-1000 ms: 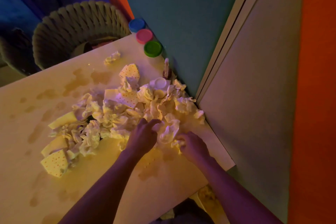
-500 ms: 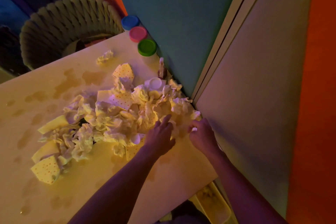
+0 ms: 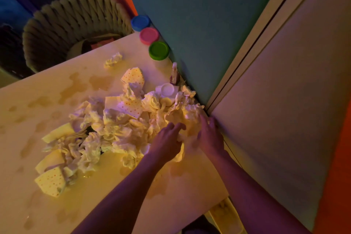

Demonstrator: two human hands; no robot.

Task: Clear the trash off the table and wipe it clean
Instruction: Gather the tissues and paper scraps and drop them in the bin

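One camera sits on my head, looking forward and steeply down over my forearms at the table [image 3: 57, 100], close in. It faces the corner where the table meets the wall [image 3: 190, 15], wide enough to catch the basket [image 3: 62, 24] beyond.

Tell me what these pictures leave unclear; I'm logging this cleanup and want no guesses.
All in the head view:
- Right hand: motion-blurred, so its grip on the napkin pile cannot be told.
- Left hand: palm side faces away, so what lies under it is hidden.
- Woven basket: the table edge covers part of it, and its dark contents are unreadable.
- Small object by the wall: too small to identify.
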